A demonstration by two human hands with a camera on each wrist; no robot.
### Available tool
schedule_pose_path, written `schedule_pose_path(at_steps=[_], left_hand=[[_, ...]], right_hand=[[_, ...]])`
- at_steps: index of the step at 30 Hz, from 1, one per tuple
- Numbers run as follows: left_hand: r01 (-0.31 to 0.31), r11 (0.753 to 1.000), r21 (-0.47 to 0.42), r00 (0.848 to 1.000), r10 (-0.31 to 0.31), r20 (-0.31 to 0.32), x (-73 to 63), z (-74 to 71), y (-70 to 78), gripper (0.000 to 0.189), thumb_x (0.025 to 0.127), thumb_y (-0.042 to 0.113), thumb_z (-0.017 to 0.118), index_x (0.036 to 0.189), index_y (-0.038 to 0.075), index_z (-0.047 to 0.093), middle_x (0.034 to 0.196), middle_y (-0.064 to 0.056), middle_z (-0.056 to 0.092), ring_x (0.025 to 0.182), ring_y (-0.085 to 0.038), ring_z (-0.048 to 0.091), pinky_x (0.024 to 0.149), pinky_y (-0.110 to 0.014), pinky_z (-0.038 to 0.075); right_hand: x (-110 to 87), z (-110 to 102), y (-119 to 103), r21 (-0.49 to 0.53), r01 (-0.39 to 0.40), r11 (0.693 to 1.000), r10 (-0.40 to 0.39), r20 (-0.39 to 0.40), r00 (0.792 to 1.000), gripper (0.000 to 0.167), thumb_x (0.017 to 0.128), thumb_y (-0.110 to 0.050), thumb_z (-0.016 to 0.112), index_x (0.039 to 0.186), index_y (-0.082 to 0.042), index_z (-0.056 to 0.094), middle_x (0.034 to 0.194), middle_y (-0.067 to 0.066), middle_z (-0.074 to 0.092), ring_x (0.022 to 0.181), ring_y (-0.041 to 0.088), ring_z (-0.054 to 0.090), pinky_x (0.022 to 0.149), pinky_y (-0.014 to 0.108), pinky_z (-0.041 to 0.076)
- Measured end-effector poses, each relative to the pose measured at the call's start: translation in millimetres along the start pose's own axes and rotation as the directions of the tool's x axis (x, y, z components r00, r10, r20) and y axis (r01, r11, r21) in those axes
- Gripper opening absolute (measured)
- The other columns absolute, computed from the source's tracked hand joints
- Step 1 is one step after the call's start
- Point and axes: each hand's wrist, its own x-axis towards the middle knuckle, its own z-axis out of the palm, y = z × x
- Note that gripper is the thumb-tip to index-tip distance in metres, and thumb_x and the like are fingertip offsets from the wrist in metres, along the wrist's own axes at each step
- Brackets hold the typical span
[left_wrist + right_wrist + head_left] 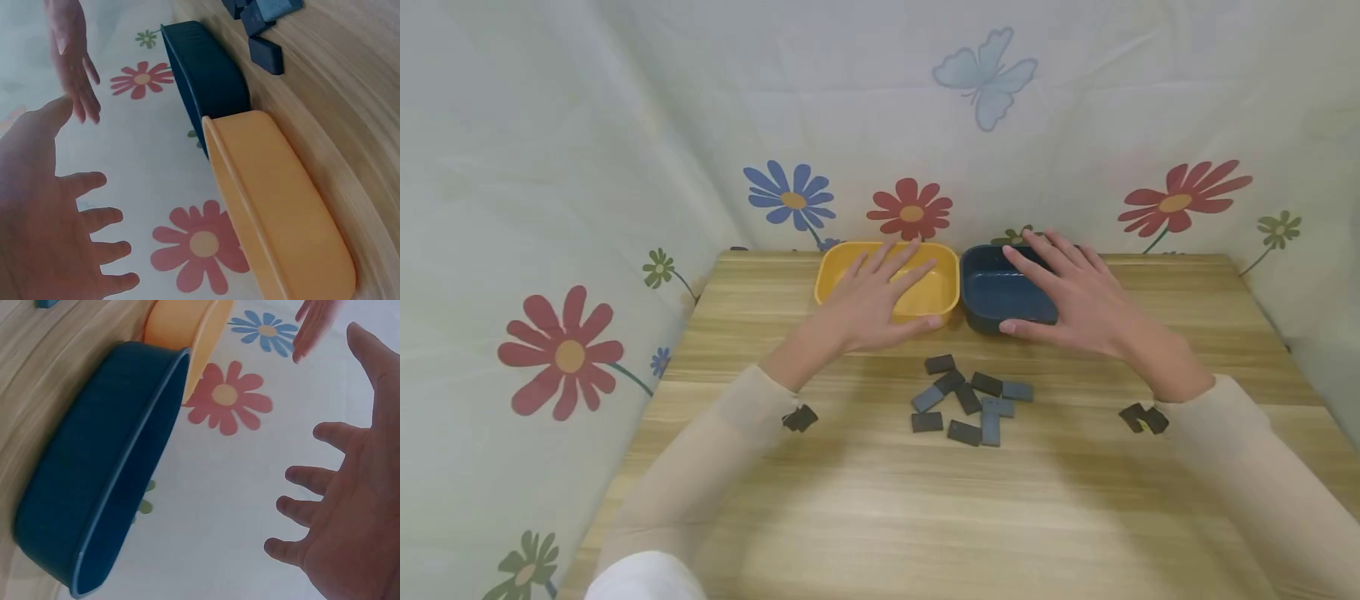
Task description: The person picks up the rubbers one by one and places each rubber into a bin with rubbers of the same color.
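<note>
My left hand (876, 304) hovers over the yellow bin (951, 287), fingers spread and holding nothing. Over the dark blue bin (992, 292) is my right hand (1086, 300), its fingers likewise spread and nothing in its grasp. Both wrist views show a gap between each hand and its bin: the yellow bin (281, 206) beside the left, the blue bin (94, 462) beside the right. Nearer me on the table lies a loose group of small rectangular tiles, some black (927, 422), others blue-grey (991, 429). The bins stand side by side, and the hands cover parts of their insides.
The wooden table (865, 517) runs up to a pale curtain (850, 108) printed with flowers and a butterfly. That curtain also hangs along the left and right sides. Small dark pieces (801, 417) show at the left sleeve, with similar dark pieces (1144, 418) at the right.
</note>
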Motion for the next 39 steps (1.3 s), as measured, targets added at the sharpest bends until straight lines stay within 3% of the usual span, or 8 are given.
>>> schedule_pose_path(at_steps=[4, 9, 11, 14, 21, 27, 31, 39], left_hand=[[0.021, 1.000, -0.011, 0.998, -0.022, -0.060, -17.1, -9.3, -11.0, 0.094, 0.095, 0.085, 0.040, 0.170, 0.030, 0.025, 0.178, -0.002, 0.013, 0.164, -0.032, 0.005, 0.132, -0.061, 0.010], [0.082, 0.990, -0.112, 0.984, -0.099, -0.148, -48.0, -11.6, -49.0, 0.089, 0.099, 0.077, 0.047, 0.169, 0.025, 0.028, 0.176, -0.003, 0.021, 0.163, -0.032, 0.014, 0.131, -0.060, 0.018], [0.114, 0.971, -0.209, 0.973, -0.152, -0.175, -58.1, -10.0, -67.0, 0.085, 0.102, 0.070, 0.049, 0.169, 0.024, 0.027, 0.176, -0.003, 0.023, 0.162, -0.031, 0.019, 0.131, -0.060, 0.022], [0.154, 0.915, -0.373, 0.951, -0.239, -0.194, -68.3, -3.8, -92.2, 0.078, 0.106, 0.062, 0.049, 0.170, 0.022, 0.026, 0.174, -0.003, 0.027, 0.160, -0.031, 0.024, 0.130, -0.059, 0.025], [0.165, 0.735, -0.658, 0.909, -0.372, -0.187, -67.1, 35.1, -134.9, 0.070, 0.111, 0.052, 0.048, 0.167, 0.014, 0.030, 0.170, -0.010, 0.035, 0.154, -0.037, 0.035, 0.126, -0.060, 0.034], [0.208, 0.495, -0.844, 0.874, -0.482, -0.068, -59.3, 78.2, -155.8, 0.067, 0.112, 0.045, 0.048, 0.168, 0.013, 0.028, 0.170, -0.010, 0.034, 0.153, -0.035, 0.037, 0.123, -0.058, 0.039], [0.227, 0.359, -0.906, 0.868, -0.496, 0.021, -53.4, 93.2, -158.5, 0.065, 0.114, 0.039, 0.046, 0.168, 0.010, 0.025, 0.170, -0.012, 0.032, 0.153, -0.034, 0.038, 0.119, -0.056, 0.045], [0.172, 0.147, -0.974, 0.867, -0.492, 0.079, -36.6, 99.8, -160.6, 0.059, 0.114, 0.025, 0.047, 0.167, 0.009, 0.027, 0.168, -0.014, 0.035, 0.148, -0.035, 0.046, 0.114, -0.048, 0.052]], right_hand=[[-3.4, -5, -13, 0.004, 0.037, 0.999, -0.037, 0.041, 0.998, 0.102, 0.092, -0.067, 0.071, 0.171, -0.027, 0.022, 0.177, 0.011, 0.015, 0.163, 0.038, 0.007, 0.126, 0.074, 0.015], [-15.8, -3, -28, 0.052, 0.099, 0.994, -0.101, 0.040, 0.994, 0.104, 0.089, -0.061, 0.079, 0.170, -0.025, 0.025, 0.175, 0.012, 0.023, 0.159, 0.041, 0.020, 0.125, 0.072, 0.024], [-21.5, 0, -33, 0.115, 0.086, 0.990, -0.092, 0.046, 0.995, 0.102, 0.089, -0.058, 0.081, 0.169, -0.024, 0.028, 0.171, 0.014, 0.031, 0.155, 0.042, 0.029, 0.121, 0.071, 0.033], [-25.7, 13, -42, 0.237, 0.030, 0.971, -0.044, 0.053, 0.998, 0.094, 0.091, -0.057, 0.080, 0.166, -0.022, 0.036, 0.161, 0.011, 0.044, 0.145, 0.037, 0.044, 0.115, 0.064, 0.045], [-14.1, 68, -58, 0.350, -0.021, 0.937, 0.011, 0.029, 1.000, 0.068, 0.094, -0.051, 0.079, 0.143, -0.006, 0.062, 0.126, 0.007, 0.063, 0.115, 0.029, 0.065, 0.096, 0.049, 0.061], [1.4, 109, -60, 0.359, -0.004, 0.933, -0.006, 0.027, 1.000, 0.051, 0.094, -0.039, 0.082, 0.126, 0.001, 0.070, 0.116, 0.016, 0.068, 0.104, 0.033, 0.069, 0.089, 0.048, 0.063], [9.8, 124, -57, 0.332, 0.002, 0.943, -0.005, 0.010, 1.000, 0.044, 0.094, -0.033, 0.083, 0.118, 0.002, 0.073, 0.108, 0.015, 0.070, 0.098, 0.029, 0.069, 0.085, 0.046, 0.064], [27.8, 135, -60, 0.311, -0.055, 0.949, 0.043, 0.045, 0.998, 0.031, 0.091, -0.024, 0.086, 0.104, 0.001, 0.073, 0.087, 0.009, 0.066, 0.077, 0.019, 0.059, 0.065, 0.035, 0.056]])
